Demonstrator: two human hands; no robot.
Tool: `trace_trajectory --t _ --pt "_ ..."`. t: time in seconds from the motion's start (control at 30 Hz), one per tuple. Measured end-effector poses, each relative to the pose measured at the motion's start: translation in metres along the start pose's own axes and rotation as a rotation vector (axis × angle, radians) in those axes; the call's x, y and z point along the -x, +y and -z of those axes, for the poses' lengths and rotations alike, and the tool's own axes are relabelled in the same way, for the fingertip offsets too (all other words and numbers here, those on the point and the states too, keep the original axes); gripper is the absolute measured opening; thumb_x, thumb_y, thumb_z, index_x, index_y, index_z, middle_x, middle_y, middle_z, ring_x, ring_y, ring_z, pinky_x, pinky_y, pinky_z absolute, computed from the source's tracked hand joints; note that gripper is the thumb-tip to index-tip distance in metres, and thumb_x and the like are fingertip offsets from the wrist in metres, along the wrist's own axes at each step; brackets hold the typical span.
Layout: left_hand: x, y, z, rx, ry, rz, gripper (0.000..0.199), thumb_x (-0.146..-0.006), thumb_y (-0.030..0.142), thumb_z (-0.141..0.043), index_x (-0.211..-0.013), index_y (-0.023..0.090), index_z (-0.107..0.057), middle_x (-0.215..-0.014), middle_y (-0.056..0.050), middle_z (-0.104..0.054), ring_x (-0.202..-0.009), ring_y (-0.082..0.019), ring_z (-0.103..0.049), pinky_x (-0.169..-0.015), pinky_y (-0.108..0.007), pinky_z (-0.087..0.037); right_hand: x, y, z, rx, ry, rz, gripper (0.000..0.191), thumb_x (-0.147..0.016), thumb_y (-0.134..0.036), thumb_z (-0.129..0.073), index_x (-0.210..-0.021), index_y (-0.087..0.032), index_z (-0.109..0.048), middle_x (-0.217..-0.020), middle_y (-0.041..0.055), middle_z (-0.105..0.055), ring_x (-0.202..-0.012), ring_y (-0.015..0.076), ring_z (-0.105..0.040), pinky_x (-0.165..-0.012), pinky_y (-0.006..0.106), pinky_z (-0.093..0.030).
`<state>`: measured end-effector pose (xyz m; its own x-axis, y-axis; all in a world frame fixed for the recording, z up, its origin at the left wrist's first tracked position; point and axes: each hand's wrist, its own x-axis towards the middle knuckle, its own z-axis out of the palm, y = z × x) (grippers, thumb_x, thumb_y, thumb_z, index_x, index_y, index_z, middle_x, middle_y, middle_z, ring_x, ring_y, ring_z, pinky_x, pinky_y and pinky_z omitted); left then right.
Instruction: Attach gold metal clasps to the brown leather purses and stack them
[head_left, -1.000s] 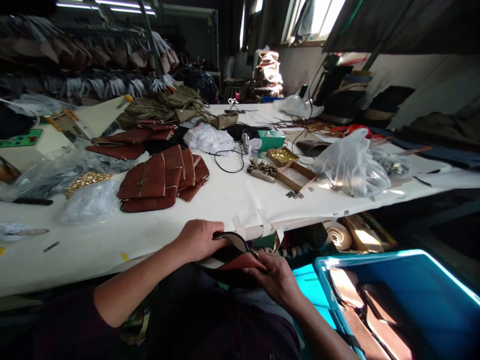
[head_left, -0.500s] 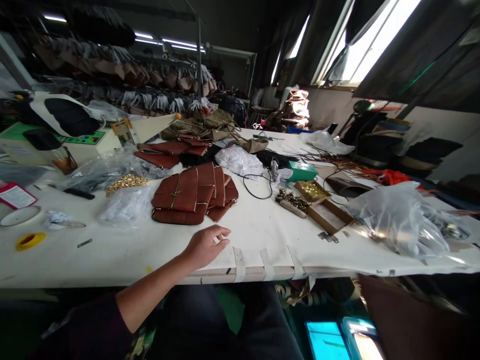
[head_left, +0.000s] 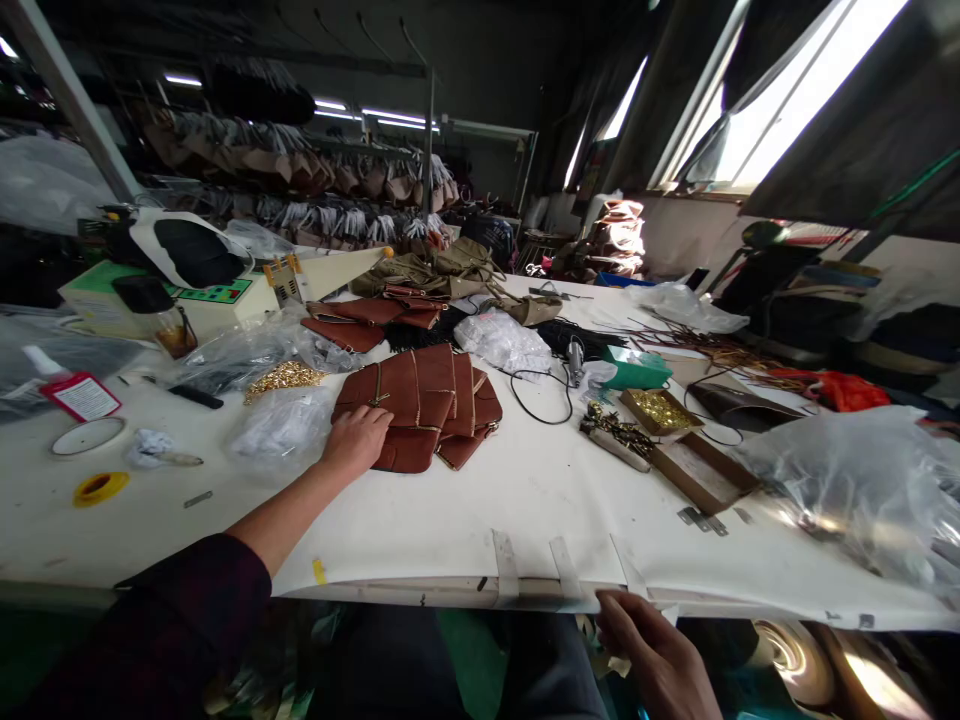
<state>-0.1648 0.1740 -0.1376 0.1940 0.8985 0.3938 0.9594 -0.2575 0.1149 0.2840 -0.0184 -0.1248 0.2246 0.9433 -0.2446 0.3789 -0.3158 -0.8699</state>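
Observation:
My left hand (head_left: 360,438) lies over the front left corner of a fanned stack of brown leather bag pieces (head_left: 420,395). Its fingers stretch flat over the leather beside a zip on the top piece; the thumb is hidden. At the table's front edge, my right hand (head_left: 649,645) has its fingers pressed together; what they hold, if anything, is hidden. Pale strips (head_left: 564,568) hang over the edge just left of it. A clear plastic bag (head_left: 277,430) and gold-coloured chain (head_left: 281,378) lie left of the leather.
On the white table (head_left: 465,520), a yellow tape roll (head_left: 101,488) and red-labelled bottle (head_left: 79,392) lie left. Rightward are a cardboard box (head_left: 705,472), a box of gold-coloured pieces (head_left: 660,412) and a large plastic bag (head_left: 862,490). A green-topped machine (head_left: 225,300) stands behind.
My left hand has moved from bare table forward and left onto the leather stack. My right hand has come into view at the table edge. The view has shifted left.

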Motion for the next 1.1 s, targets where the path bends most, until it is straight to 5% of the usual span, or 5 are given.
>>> trace_trajectory --t 0.2,0.37,0.53,0.67,1.1 --pt "0.029 0.054 0.039 -0.008 0.184 -0.272 0.038 -0.105 0.015 -0.050 -0.136 0.024 -0.071 -0.131 -0.008 -0.077 -0.120 -0.029 -0.065 -0.102 -0.049 -0.050 -0.053 -0.091 -0.089 -0.542 -0.372 0.008 0.073 -0.084 -0.075 -0.074 -0.131 -0.019 -0.072 -0.127 0.0175 -0.077 -0.110 0.0346 -0.076 -0.095 0.048 -0.060" --pt "0.103 0.110 0.060 0.189 0.287 -0.580 0.044 -0.098 0.005 -0.057 -0.135 0.027 -0.069 -0.139 -0.003 -0.073 -0.131 -0.025 -0.059 -0.118 -0.045 -0.045 -0.056 -0.096 -0.144 -0.984 -0.555 -0.155 0.058 -0.080 -0.054 -0.087 -0.123 -0.016 -0.074 -0.124 0.0159 -0.079 -0.113 0.0359 -0.076 -0.102 0.051 -0.060" --pt "0.136 0.109 0.054 0.477 0.182 -0.064 0.055 -0.098 0.026 -0.066 -0.152 0.025 -0.054 -0.164 -0.013 -0.048 -0.149 -0.033 -0.047 -0.121 -0.053 -0.045 -0.029 -0.049 -0.140 -1.067 -0.367 -0.109 0.053 -0.073 -0.033 -0.095 -0.120 -0.018 -0.075 -0.124 0.0117 -0.080 -0.119 0.0339 -0.074 -0.113 0.050 -0.054" --pt "0.121 0.111 0.042 0.737 -0.023 0.258 0.058 -0.099 0.044 -0.068 -0.152 0.026 -0.054 -0.147 -0.011 -0.065 -0.130 -0.029 -0.066 -0.109 -0.045 -0.057 -0.006 -0.022 -0.130 -1.061 -0.434 -0.045 0.051 -0.079 -0.032 -0.091 -0.126 -0.021 -0.074 -0.130 0.0109 -0.078 -0.121 0.0335 -0.073 -0.117 0.055 -0.050" --pt "0.099 0.157 0.021 0.175 0.096 -0.029 0.041 -0.099 0.037 -0.063 -0.136 0.017 -0.066 -0.127 -0.017 -0.069 -0.119 -0.035 -0.066 -0.106 -0.050 -0.055 0.033 0.009 -0.152 -1.112 -0.259 -0.003 0.063 -0.084 -0.032 -0.086 -0.143 -0.021 -0.066 -0.137 0.0087 -0.075 -0.125 0.0317 -0.070 -0.118 0.050 -0.049"
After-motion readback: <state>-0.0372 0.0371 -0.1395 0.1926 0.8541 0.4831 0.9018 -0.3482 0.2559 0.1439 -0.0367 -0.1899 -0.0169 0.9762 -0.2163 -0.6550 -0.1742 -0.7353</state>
